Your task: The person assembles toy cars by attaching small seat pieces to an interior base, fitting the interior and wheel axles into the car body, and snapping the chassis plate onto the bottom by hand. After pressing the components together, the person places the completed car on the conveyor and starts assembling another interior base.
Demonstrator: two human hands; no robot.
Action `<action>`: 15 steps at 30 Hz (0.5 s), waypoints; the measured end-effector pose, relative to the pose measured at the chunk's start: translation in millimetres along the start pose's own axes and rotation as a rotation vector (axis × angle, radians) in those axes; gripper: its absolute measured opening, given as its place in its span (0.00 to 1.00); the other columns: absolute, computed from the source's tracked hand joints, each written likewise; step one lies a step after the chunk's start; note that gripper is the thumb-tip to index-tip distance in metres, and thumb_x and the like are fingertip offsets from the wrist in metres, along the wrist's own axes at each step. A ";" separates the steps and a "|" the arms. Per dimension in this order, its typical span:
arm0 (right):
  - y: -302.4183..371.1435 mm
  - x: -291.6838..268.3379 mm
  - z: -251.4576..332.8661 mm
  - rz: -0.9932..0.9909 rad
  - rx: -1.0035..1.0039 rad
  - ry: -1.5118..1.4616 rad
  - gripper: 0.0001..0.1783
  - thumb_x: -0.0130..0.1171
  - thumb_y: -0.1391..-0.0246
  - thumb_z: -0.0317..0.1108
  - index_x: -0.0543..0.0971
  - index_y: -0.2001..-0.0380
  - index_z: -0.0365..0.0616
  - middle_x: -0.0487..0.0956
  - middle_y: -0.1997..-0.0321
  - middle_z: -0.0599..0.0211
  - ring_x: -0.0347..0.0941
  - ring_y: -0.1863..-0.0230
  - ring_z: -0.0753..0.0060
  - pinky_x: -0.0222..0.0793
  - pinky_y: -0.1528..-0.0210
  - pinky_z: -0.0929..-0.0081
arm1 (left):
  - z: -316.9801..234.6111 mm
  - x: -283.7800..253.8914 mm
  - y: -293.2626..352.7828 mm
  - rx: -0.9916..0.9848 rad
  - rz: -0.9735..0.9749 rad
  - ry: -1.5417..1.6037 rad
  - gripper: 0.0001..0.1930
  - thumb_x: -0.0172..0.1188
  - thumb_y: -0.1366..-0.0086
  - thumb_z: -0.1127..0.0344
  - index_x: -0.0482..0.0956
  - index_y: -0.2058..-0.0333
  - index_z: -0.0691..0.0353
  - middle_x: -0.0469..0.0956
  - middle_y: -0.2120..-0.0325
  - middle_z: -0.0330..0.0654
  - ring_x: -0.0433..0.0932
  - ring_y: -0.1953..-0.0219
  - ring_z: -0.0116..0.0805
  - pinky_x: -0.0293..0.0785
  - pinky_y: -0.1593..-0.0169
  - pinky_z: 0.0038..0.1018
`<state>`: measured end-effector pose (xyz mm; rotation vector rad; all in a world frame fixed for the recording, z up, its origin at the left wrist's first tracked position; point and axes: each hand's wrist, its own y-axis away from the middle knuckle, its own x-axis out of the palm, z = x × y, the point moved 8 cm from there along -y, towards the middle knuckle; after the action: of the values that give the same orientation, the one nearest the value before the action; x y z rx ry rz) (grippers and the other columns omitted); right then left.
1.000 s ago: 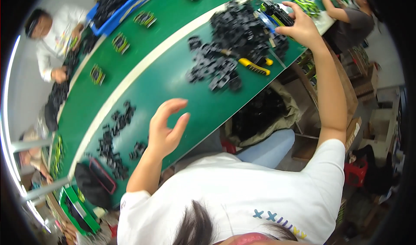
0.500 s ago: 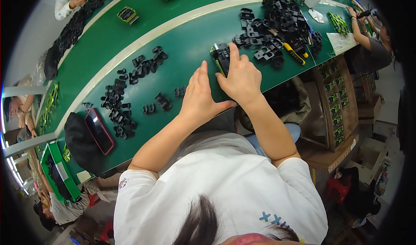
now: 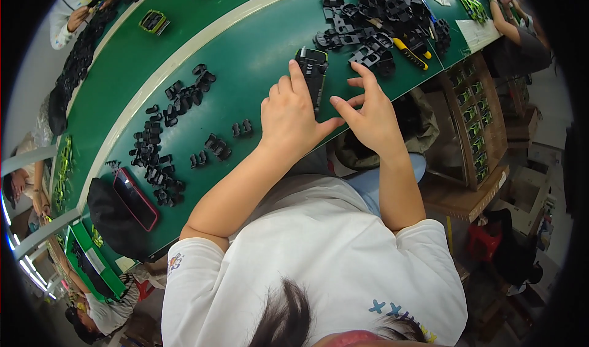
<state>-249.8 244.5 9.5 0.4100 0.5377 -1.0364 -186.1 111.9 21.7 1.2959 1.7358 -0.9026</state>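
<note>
A flat black housing with lime-green edges [image 3: 315,71] lies lengthwise on the green bench in front of me. My left hand [image 3: 287,115] is open along its left side, with the index finger stretched to its upper left edge and the thumb pointing out near its lower end. To its right hovers my right hand [image 3: 373,119], fingers apart and bent, holding nothing. A gap separates that hand from the housing. Beyond it spreads a large heap of black plastic parts [image 3: 392,10], with a yellow-and-black hand tool [image 3: 410,54] beside the heap.
Small black clips [image 3: 153,144] lie in loose groups at left, near a red-cased phone [image 3: 135,198] and a black cap [image 3: 110,215]. Green-black units [image 3: 154,22] sit on the strip behind the pale divider [image 3: 184,49]. A partitioned box of units [image 3: 475,126] stands at right. Co-workers are around.
My right hand has come off the housing and drawn back to the right. My left hand has moved up against the housing's left side. The whole view has shifted slightly.
</note>
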 end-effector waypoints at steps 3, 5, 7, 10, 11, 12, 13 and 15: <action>3.9 -0.9 -8.0 -0.011 -0.011 -0.041 0.38 0.68 0.50 0.34 0.63 0.37 0.41 0.75 0.47 0.48 0.80 0.65 0.73 0.76 0.66 0.79 | 1.8 7.7 -16.0 -0.094 0.099 -0.142 0.56 0.73 0.55 0.48 0.54 0.39 0.82 0.77 0.62 0.56 0.79 0.61 0.50 0.78 0.59 0.36; 7.0 -4.5 -15.1 -0.012 0.010 -0.096 0.38 0.68 0.50 0.34 0.64 0.37 0.41 0.75 0.48 0.49 0.80 0.65 0.73 0.76 0.66 0.79 | 11.9 7.1 -21.2 -0.133 0.172 -0.130 0.50 0.70 0.51 0.50 0.56 0.39 0.81 0.77 0.58 0.58 0.78 0.56 0.51 0.76 0.53 0.37; 8.8 -8.4 -23.0 -0.018 0.034 -0.160 0.37 0.68 0.50 0.34 0.64 0.38 0.41 0.75 0.48 0.50 0.79 0.65 0.74 0.76 0.66 0.79 | 20.2 1.8 -22.4 -0.083 0.170 -0.119 0.45 0.68 0.47 0.54 0.58 0.39 0.77 0.75 0.53 0.60 0.75 0.49 0.52 0.72 0.46 0.37; 9.7 -14.8 -32.9 -0.034 0.044 -0.276 0.35 0.67 0.50 0.36 0.66 0.40 0.38 0.76 0.51 0.50 0.79 0.68 0.70 0.75 0.64 0.75 | 30.4 -5.9 -26.5 0.095 0.155 0.063 0.37 0.64 0.42 0.55 0.62 0.41 0.75 0.77 0.56 0.57 0.77 0.53 0.47 0.72 0.47 0.33; 10.1 -16.3 -33.1 -0.032 0.033 -0.333 0.33 0.66 0.49 0.35 0.68 0.42 0.38 0.76 0.51 0.52 0.79 0.66 0.71 0.75 0.64 0.76 | 34.3 -9.1 -26.4 0.106 0.170 0.044 0.37 0.64 0.42 0.55 0.62 0.41 0.75 0.77 0.56 0.57 0.77 0.53 0.47 0.72 0.47 0.33; 8.9 -17.4 -32.2 -0.029 0.016 -0.389 0.30 0.66 0.48 0.33 0.69 0.43 0.37 0.76 0.51 0.53 0.79 0.65 0.73 0.75 0.64 0.77 | 44.9 -5.0 -23.9 -0.013 0.282 0.415 0.35 0.63 0.40 0.55 0.64 0.41 0.74 0.77 0.57 0.54 0.77 0.54 0.44 0.72 0.48 0.32; 8.2 -18.9 -32.2 -0.039 0.017 -0.409 0.30 0.66 0.48 0.33 0.69 0.43 0.37 0.76 0.51 0.53 0.79 0.65 0.73 0.75 0.64 0.77 | 53.0 0.7 -20.0 -0.142 0.389 0.784 0.34 0.61 0.39 0.55 0.65 0.42 0.73 0.77 0.57 0.51 0.77 0.55 0.40 0.73 0.50 0.30; 8.6 -15.0 -30.5 0.020 0.044 -0.605 0.26 0.62 0.46 0.27 0.70 0.43 0.38 0.76 0.49 0.61 0.75 0.59 0.79 0.72 0.58 0.82 | 62.5 -0.5 -16.9 -0.146 0.480 1.056 0.33 0.61 0.39 0.55 0.65 0.41 0.72 0.77 0.58 0.49 0.77 0.56 0.37 0.73 0.51 0.28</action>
<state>-255.0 275.8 -5.3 0.1241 -0.0306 -1.0908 -192.0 53.0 -4.4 2.1579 1.9854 0.2745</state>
